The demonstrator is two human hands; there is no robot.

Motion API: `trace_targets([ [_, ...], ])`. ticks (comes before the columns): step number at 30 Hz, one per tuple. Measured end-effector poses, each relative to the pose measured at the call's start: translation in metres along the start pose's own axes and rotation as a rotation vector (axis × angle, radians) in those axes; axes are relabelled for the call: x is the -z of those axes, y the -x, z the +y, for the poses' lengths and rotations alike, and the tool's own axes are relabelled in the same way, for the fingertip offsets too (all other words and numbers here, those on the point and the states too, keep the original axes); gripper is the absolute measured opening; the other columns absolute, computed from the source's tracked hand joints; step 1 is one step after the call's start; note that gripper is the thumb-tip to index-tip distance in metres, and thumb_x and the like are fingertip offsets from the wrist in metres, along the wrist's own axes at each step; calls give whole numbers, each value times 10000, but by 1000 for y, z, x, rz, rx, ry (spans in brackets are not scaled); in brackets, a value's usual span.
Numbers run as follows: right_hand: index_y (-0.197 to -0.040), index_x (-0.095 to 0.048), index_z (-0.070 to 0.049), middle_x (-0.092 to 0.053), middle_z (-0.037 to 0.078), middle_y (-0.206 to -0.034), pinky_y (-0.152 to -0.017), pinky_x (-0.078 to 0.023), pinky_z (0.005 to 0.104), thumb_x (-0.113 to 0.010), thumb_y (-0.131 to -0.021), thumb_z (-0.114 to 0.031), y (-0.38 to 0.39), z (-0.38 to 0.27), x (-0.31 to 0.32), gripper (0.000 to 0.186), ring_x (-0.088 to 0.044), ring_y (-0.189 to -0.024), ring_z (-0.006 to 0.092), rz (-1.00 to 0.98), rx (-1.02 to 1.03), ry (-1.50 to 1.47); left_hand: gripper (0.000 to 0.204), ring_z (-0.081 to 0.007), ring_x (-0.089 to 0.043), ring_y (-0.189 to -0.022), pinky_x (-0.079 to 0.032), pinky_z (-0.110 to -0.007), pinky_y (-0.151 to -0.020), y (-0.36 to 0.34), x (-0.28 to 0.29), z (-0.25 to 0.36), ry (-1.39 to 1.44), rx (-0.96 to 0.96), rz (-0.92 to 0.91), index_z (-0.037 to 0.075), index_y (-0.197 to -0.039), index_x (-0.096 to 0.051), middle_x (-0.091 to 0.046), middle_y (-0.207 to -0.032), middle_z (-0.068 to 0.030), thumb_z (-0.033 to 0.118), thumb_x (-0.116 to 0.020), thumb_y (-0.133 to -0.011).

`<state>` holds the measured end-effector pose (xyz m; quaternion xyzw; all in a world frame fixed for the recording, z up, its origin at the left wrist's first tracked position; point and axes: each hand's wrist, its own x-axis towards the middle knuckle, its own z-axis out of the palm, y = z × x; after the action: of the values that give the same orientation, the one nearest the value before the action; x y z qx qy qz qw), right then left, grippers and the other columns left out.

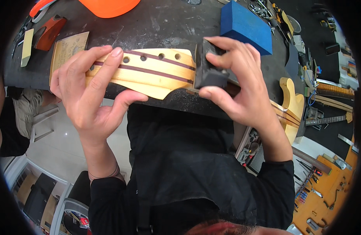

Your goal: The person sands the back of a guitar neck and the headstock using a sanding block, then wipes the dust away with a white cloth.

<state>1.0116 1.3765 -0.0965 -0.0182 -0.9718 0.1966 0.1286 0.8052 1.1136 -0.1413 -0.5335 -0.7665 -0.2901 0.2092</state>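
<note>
At frame centre, I see the left hand [90,92] gripping the guitar headstock [149,72]; the right hand [237,84] clamps a dark sanding block [207,66] against it.

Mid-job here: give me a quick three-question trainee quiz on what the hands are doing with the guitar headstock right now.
1. True or false: the left hand grips the wooden headstock at its end.
2. Multiple choice: what does the right hand hold? A) a blue block B) a dark sanding block C) a screwdriver
3. Fill in: the headstock has two dark ____ running along its length and four holes in a row.

Key
1. True: fingers lie over the top, thumb under the lower edge.
2. B: the dark sanding block sits against the headstock where it meets the neck; the blue block lies untouched on the black bench behind.
3. stripes
</note>
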Motion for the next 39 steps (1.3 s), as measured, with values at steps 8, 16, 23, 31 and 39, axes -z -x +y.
trace_targets([
  [8,-1246,-703,-32,-719,184,-1376,-1174,-402,500,-911,-928,-395,-1,2,2,525,-677,-1273,380,11,22,-36,777,-276,-711,-1206,-412,-428,-1142,2,-1,1,-1,9,-5,77,-1336,-849,-801,-1332,-84,635,-880,-797],
  [16,-1256,-692,-25,-714,181,-1415,-1170,-412,495,-907,-933,-382,-2,6,2,527,-691,-1276,370,12,33,-60,755,-272,-708,-1206,-410,-432,-1141,3,1,1,5,3,-14,88,-1336,-851,-801,-1332,-83,630,-874,-812],
  [23,-1262,-692,-29,-712,185,-1422,-1207,-398,499,-888,-964,-381,-5,13,-2,501,-664,-1316,391,-6,-9,-163,758,-274,-707,-1208,-415,-433,-1133,1,1,-2,-7,-17,-2,85,-1336,-849,-800,-1328,-86,635,-868,-815],
  [31,-1359,-675,-14,-689,162,-1471,-1240,-392,503,-850,-1010,-420,-16,19,-9,563,-597,-1388,391,-4,-38,-164,777,-273,-705,-1198,-416,-425,-1113,0,2,-1,-15,-12,-12,76,-1338,-847,-799,-1328,-89,643,-868,-807],
  [39,-1336,-695,-33,-694,164,-1490,-1266,-368,521,-844,-1012,-405,-16,23,-1,515,-608,-1376,387,-94,-120,-242,775,-272,-704,-1194,-410,-423,-1117,-2,1,0,-9,-11,-3,71,-1337,-849,-800,-1322,-92,637,-865,-807],
])
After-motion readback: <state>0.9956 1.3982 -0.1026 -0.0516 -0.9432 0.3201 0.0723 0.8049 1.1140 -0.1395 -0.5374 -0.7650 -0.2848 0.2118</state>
